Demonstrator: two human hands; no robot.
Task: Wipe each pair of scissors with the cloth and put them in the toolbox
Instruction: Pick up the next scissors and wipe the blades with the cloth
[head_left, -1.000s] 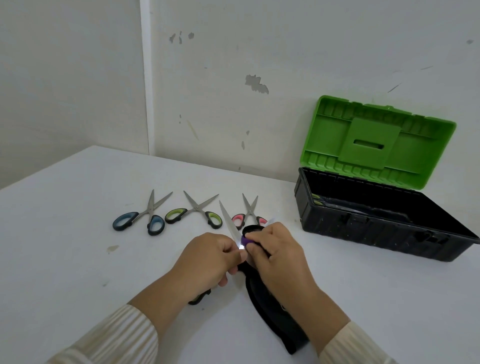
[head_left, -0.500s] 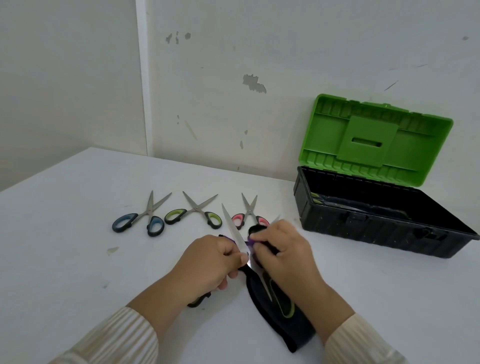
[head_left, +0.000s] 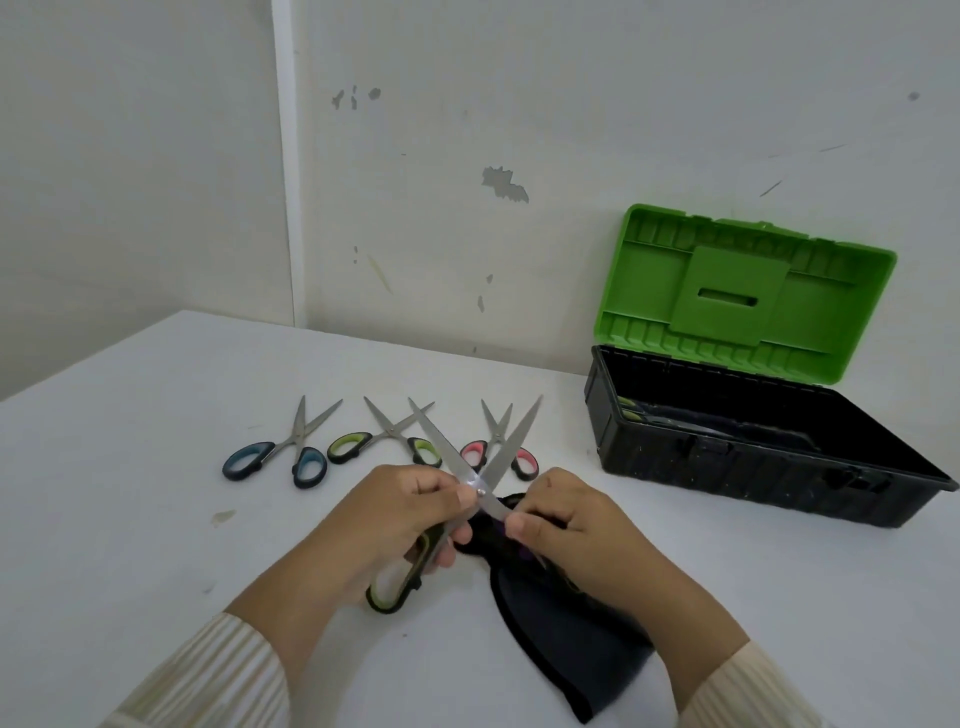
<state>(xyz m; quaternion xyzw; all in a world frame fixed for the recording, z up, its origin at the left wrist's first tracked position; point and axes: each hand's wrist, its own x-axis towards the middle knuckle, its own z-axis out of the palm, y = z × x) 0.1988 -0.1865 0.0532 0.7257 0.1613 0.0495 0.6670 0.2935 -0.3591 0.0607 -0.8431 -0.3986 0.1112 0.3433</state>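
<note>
My left hand (head_left: 395, 525) grips a large pair of scissors (head_left: 470, 457) with black and olive-green handles, blades spread wide and pointing away from me. My right hand (head_left: 576, 530) holds the black cloth (head_left: 561, 644) against the base of the right blade; the cloth trails down onto the white table (head_left: 130, 519). Three smaller pairs lie in a row behind: blue-handled scissors (head_left: 283, 457), green-handled scissors (head_left: 374, 441) and pink-handled scissors (head_left: 496, 452). The toolbox (head_left: 753, 473) stands open at the right, black body, green lid (head_left: 743, 291) upright.
The table meets a scuffed white wall (head_left: 467, 182) at the back, with a corner at the left. Some dark items lie inside the toolbox, hard to make out. A small stain (head_left: 223, 516) marks the table left of my hands.
The large scissors' blades have swung wide apart into a V. My right hand with the cloth has slid down from near the blade to its base by the pivot.
</note>
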